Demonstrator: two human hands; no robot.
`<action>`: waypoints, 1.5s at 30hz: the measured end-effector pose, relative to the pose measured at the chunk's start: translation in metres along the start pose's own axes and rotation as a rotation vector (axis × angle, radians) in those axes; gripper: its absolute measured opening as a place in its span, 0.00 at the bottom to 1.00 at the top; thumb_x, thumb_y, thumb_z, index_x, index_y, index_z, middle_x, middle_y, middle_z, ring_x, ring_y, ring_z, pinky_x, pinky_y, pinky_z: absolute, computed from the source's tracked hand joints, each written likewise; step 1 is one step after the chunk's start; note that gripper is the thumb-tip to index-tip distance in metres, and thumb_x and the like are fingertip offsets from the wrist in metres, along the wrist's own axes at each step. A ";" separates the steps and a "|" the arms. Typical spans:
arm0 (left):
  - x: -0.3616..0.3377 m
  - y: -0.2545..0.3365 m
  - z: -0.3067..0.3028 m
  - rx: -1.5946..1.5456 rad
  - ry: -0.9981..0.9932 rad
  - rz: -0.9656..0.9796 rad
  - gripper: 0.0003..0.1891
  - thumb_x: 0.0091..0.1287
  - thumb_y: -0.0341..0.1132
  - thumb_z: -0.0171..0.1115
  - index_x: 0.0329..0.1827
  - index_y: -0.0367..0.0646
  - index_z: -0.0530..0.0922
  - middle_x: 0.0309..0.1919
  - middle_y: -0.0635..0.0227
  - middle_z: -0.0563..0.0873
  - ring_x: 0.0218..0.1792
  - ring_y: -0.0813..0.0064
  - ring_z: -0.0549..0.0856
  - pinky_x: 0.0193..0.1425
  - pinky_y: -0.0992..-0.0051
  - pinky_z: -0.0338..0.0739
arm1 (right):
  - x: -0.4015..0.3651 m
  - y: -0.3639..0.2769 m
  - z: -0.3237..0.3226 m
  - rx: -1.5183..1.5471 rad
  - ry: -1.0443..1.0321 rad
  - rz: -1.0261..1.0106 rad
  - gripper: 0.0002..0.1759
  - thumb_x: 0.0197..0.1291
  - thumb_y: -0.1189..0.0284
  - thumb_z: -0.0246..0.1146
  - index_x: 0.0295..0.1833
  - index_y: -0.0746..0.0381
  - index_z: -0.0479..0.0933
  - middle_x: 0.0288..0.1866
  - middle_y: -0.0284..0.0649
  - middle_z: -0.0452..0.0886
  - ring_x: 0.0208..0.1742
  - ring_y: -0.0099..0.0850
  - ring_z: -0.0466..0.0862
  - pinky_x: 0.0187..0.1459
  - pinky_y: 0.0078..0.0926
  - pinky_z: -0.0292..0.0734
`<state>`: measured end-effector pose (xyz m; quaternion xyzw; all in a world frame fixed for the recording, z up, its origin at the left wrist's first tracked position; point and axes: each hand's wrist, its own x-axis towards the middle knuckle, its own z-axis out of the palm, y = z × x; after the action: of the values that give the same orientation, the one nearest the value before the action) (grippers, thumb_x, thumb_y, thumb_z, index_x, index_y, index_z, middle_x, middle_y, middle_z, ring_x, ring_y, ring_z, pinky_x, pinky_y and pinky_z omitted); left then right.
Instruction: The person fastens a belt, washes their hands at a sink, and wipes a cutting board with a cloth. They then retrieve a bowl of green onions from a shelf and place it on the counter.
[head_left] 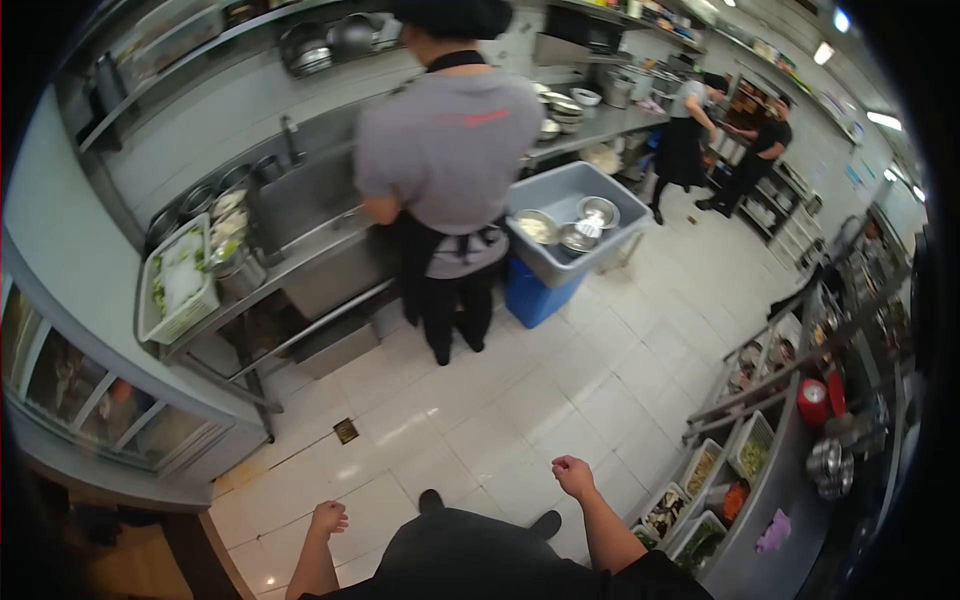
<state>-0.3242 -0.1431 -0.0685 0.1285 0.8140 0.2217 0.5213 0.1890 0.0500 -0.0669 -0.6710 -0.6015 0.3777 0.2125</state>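
Observation:
My left hand (329,517) hangs in front of me over the tiled floor (400,470), its fingers loosely curled with nothing seen in them. Farther right, my right hand (572,476) is raised over the same floor, fingers folded in and holding nothing visible. Neither touches anything. Between my forearms is my dark apron (490,555), with the tips of my shoes (430,500) just beyond it. Nearest to my right arm are trays of chopped vegetables (666,512) on the counter at the right.
A person in a grey shirt (447,150) stands at the steel sink (310,195). Beside them, a grey tub (540,262) with metal bowls sits over a blue bin (540,298). A white basket (180,325) is at the left. Two people (683,135) stand farther back.

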 end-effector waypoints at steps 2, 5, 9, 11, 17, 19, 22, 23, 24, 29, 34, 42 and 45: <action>0.004 -0.015 -0.034 -0.118 0.076 -0.082 0.13 0.61 0.37 0.54 0.45 0.39 0.75 0.29 0.59 0.82 0.23 0.69 0.83 0.25 0.72 0.79 | 0.012 0.008 0.033 -0.152 -0.180 0.036 0.13 0.52 0.68 0.60 0.41 0.64 0.80 0.31 0.41 0.84 0.27 0.28 0.82 0.36 0.25 0.78; 0.026 -0.016 -0.060 -0.268 0.182 -0.022 0.12 0.61 0.36 0.54 0.43 0.38 0.75 0.28 0.60 0.82 0.21 0.71 0.82 0.22 0.74 0.77 | 0.018 0.005 0.054 -0.084 -0.305 0.198 0.13 0.51 0.69 0.60 0.41 0.64 0.80 0.31 0.40 0.83 0.27 0.28 0.82 0.32 0.26 0.78; 0.067 0.072 -0.052 -0.332 0.100 0.138 0.10 0.61 0.34 0.55 0.43 0.39 0.75 0.27 0.62 0.82 0.20 0.76 0.80 0.20 0.77 0.75 | 0.022 0.006 0.064 0.073 -0.399 0.562 0.11 0.55 0.69 0.58 0.42 0.62 0.78 0.33 0.39 0.82 0.30 0.31 0.82 0.30 0.29 0.78; 0.101 0.114 -0.034 -0.393 -0.059 0.234 0.10 0.60 0.32 0.59 0.45 0.42 0.76 0.30 0.64 0.83 0.21 0.78 0.80 0.20 0.78 0.74 | 0.032 0.026 0.071 0.036 -0.471 0.697 0.11 0.56 0.68 0.58 0.41 0.63 0.78 0.32 0.40 0.82 0.29 0.32 0.82 0.29 0.31 0.77; 0.098 0.267 -0.002 0.171 -0.176 0.805 0.11 0.62 0.29 0.57 0.47 0.41 0.77 0.33 0.67 0.82 0.35 0.76 0.80 0.39 0.77 0.76 | 0.148 -0.005 0.127 -0.161 -0.570 0.723 0.11 0.58 0.67 0.56 0.33 0.63 0.79 0.27 0.41 0.81 0.30 0.33 0.82 0.31 0.35 0.77; 0.103 0.301 -0.030 0.012 -0.223 0.811 0.11 0.62 0.27 0.55 0.48 0.41 0.76 0.34 0.68 0.82 0.35 0.77 0.80 0.40 0.78 0.75 | 0.217 -0.045 0.165 -0.509 -0.774 0.360 0.10 0.56 0.67 0.57 0.31 0.60 0.79 0.28 0.43 0.82 0.31 0.34 0.82 0.34 0.37 0.77; 0.093 0.357 -0.083 -0.289 -0.231 0.768 0.14 0.63 0.25 0.55 0.52 0.39 0.74 0.37 0.69 0.81 0.39 0.81 0.79 0.44 0.79 0.74 | 0.321 -0.135 0.242 -0.970 -0.825 -0.910 0.10 0.43 0.66 0.60 0.31 0.58 0.79 0.30 0.47 0.81 0.34 0.44 0.81 0.37 0.44 0.76; 0.097 0.371 -0.102 -0.449 -0.228 0.772 0.14 0.63 0.26 0.56 0.53 0.38 0.74 0.39 0.69 0.82 0.39 0.81 0.79 0.45 0.79 0.74 | 0.347 -0.175 0.268 -0.794 -0.741 -1.087 0.10 0.47 0.65 0.60 0.30 0.61 0.78 0.30 0.47 0.81 0.34 0.45 0.81 0.36 0.45 0.74; 0.089 0.393 -0.121 -0.456 -0.190 0.805 0.14 0.63 0.27 0.56 0.53 0.38 0.74 0.41 0.68 0.82 0.40 0.80 0.79 0.46 0.78 0.75 | 0.345 -0.252 0.267 -0.513 -0.674 -0.928 0.11 0.51 0.66 0.60 0.31 0.63 0.78 0.29 0.47 0.81 0.33 0.44 0.81 0.35 0.41 0.75; 0.076 0.502 -0.199 -0.339 0.024 0.948 0.15 0.63 0.29 0.59 0.53 0.39 0.74 0.44 0.67 0.81 0.42 0.79 0.79 0.48 0.78 0.75 | 0.346 -0.475 0.291 0.139 -0.943 -0.608 0.11 0.56 0.66 0.61 0.36 0.65 0.78 0.24 0.36 0.77 0.29 0.21 0.74 0.32 0.23 0.71; 0.166 0.635 -0.268 0.316 0.015 1.022 0.17 0.61 0.30 0.61 0.53 0.42 0.74 0.47 0.67 0.79 0.45 0.77 0.78 0.51 0.75 0.75 | 0.351 -0.514 0.328 0.431 -1.305 -0.426 0.09 0.62 0.67 0.58 0.39 0.61 0.78 0.31 0.25 0.78 0.29 0.15 0.72 0.30 0.17 0.69; 0.411 0.857 -0.263 -0.246 0.024 0.871 0.25 0.61 0.38 0.59 0.62 0.45 0.65 0.46 0.71 0.77 0.41 0.78 0.77 0.42 0.74 0.74 | 0.400 -0.575 0.303 0.960 -1.505 0.166 0.15 0.64 0.64 0.58 0.45 0.66 0.74 0.23 0.29 0.68 0.21 0.16 0.64 0.21 0.14 0.56; 0.469 0.899 -0.256 -0.511 -0.056 0.940 0.24 0.61 0.39 0.59 0.60 0.46 0.67 0.45 0.72 0.78 0.41 0.78 0.76 0.42 0.73 0.73 | 0.433 -0.596 0.300 1.368 -1.411 0.115 0.21 0.63 0.61 0.58 0.51 0.68 0.73 0.24 0.34 0.68 0.23 0.22 0.67 0.26 0.21 0.63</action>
<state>-0.7747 0.7858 0.0966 0.3541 0.5747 0.6186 0.4021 -0.4292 0.5293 0.0774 -0.0522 -0.2088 0.9681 0.1286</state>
